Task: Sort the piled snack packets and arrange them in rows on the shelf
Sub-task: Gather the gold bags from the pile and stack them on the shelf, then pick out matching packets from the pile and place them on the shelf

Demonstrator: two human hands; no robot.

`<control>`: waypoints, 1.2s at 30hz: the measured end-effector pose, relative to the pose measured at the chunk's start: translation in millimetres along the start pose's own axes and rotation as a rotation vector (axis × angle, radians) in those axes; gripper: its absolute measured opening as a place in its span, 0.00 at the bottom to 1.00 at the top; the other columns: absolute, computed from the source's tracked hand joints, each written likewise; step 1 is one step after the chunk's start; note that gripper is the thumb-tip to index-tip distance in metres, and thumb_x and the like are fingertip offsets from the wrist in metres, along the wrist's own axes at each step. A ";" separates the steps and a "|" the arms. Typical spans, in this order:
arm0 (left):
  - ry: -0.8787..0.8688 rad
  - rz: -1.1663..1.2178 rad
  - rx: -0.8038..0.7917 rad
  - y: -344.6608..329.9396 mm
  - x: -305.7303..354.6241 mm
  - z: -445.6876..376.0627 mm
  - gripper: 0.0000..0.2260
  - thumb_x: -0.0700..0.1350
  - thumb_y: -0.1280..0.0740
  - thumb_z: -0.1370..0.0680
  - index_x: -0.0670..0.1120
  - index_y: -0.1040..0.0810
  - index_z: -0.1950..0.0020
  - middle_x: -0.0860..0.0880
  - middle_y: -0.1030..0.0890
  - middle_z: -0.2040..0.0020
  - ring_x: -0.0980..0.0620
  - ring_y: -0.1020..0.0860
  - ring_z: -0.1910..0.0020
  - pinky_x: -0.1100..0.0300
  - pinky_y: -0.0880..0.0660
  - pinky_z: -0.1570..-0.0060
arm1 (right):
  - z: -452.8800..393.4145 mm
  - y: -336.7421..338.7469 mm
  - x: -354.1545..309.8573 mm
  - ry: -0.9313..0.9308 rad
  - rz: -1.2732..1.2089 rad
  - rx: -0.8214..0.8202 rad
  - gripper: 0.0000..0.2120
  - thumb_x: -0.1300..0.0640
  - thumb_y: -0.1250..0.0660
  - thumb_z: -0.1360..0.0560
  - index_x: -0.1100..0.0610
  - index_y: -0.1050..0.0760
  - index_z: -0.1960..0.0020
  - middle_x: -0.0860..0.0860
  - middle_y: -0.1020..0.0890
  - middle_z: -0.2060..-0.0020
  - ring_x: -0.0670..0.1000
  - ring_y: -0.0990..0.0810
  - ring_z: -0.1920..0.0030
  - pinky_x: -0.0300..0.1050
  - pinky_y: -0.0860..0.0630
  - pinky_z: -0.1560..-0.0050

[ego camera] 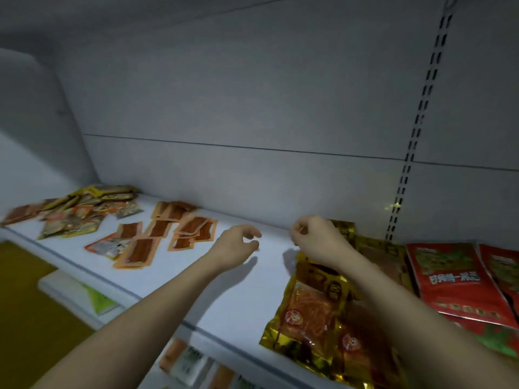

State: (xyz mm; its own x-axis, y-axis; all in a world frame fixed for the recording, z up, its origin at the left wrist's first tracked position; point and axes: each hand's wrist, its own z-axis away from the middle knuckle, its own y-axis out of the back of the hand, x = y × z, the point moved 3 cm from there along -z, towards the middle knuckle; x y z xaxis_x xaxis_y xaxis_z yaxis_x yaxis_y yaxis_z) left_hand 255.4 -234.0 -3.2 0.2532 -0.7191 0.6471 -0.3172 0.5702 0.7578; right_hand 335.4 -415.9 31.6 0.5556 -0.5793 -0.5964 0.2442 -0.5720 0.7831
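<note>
On the white shelf (224,293), a pile of small mixed snack packets (81,211) lies at the far left. Next to it are several orange packets (168,234), loosely spread. Gold packets (311,313) lie in a line at the right, running from the front edge to the back wall. My right hand (317,240) is over the rearmost gold packet (344,228), fingers curled, and seems to pinch its top edge. My left hand (238,244) hovers above bare shelf between the orange and gold packets, with loosely curled fingers and nothing in it.
Red packets (446,279) lie overlapping at the far right. The grey back wall (252,108) carries a slotted upright rail (418,130). A lower shelf with more packets (182,360) shows under the front edge. At the lower left are a white box (75,293) and the yellow floor.
</note>
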 end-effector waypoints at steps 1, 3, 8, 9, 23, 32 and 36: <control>0.028 -0.020 0.024 7.2 -11.0 6.1 0.11 0.44 0.33 0.21 0.51 0.20 0.39 0.51 0.21 0.40 0.52 0.24 0.41 0.58 0.28 0.40 | -2.4 -11.0 -11.9 0.016 -0.025 -0.034 0.09 0.56 0.37 0.22 0.55 0.21 0.58 0.51 0.17 0.62 0.53 0.19 0.60 0.46 0.23 0.57; 0.067 -0.055 0.072 21.3 -32.0 18.0 0.10 0.45 0.33 0.21 0.53 0.20 0.41 0.53 0.20 0.41 0.52 0.23 0.40 0.55 0.27 0.38 | -6.5 -34.1 -32.9 0.043 -0.051 -0.115 0.09 0.57 0.38 0.23 0.54 0.22 0.60 0.51 0.17 0.63 0.50 0.22 0.66 0.42 0.26 0.63; 0.149 -0.060 0.220 53.6 -77.0 45.4 0.09 0.46 0.35 0.20 0.53 0.19 0.42 0.55 0.20 0.41 0.54 0.23 0.41 0.55 0.26 0.39 | -18.9 -92.4 -73.9 0.082 -0.027 -0.269 0.08 0.55 0.38 0.26 0.50 0.24 0.62 0.49 0.16 0.57 0.54 0.19 0.57 0.46 0.21 0.54; 0.151 -0.060 0.244 59.9 -86.5 49.7 0.09 0.46 0.35 0.21 0.54 0.19 0.43 0.55 0.19 0.40 0.53 0.22 0.40 0.54 0.26 0.38 | -20.2 -103.6 -83.6 0.085 -0.024 -0.296 0.07 0.55 0.38 0.26 0.51 0.23 0.60 0.49 0.16 0.56 0.54 0.18 0.55 0.48 0.20 0.52; 0.088 -0.144 0.255 197.8 -246.6 57.7 0.08 0.46 0.35 0.20 0.52 0.18 0.43 0.53 0.18 0.40 0.52 0.22 0.44 0.53 0.24 0.42 | -61.5 -284.8 -217.7 0.059 -0.158 -0.009 0.09 0.56 0.41 0.20 0.53 0.22 0.53 0.50 0.19 0.58 0.52 0.21 0.58 0.51 0.22 0.57; -0.059 -0.079 0.214 219.7 -295.5 -0.5 0.09 0.45 0.37 0.19 0.50 0.19 0.42 0.54 0.23 0.45 0.53 0.25 0.48 0.56 0.27 0.49 | -69.3 -306.8 -213.3 -0.014 -0.080 0.212 0.05 0.55 0.40 0.20 0.52 0.25 0.50 0.48 0.21 0.54 0.49 0.22 0.57 0.52 0.22 0.57; -0.077 -0.208 0.147 194.6 -295.1 -19.4 0.16 0.58 0.40 0.19 0.57 0.24 0.34 0.54 0.26 0.32 0.50 0.29 0.34 0.46 0.29 0.35 | -70.4 -315.5 -218.0 -0.015 0.122 0.233 0.10 0.52 0.43 0.18 0.52 0.28 0.40 0.50 0.25 0.45 0.53 0.22 0.53 0.48 0.24 0.57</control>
State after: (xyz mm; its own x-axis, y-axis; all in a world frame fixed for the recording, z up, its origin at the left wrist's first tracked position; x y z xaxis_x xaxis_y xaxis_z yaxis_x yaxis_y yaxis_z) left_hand 136.6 96.8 -45.0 0.2585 -0.8461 0.4661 -0.3967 0.3469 0.8498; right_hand 193.2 -68.3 -73.0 0.5575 -0.6594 -0.5043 -0.0143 -0.6150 0.7884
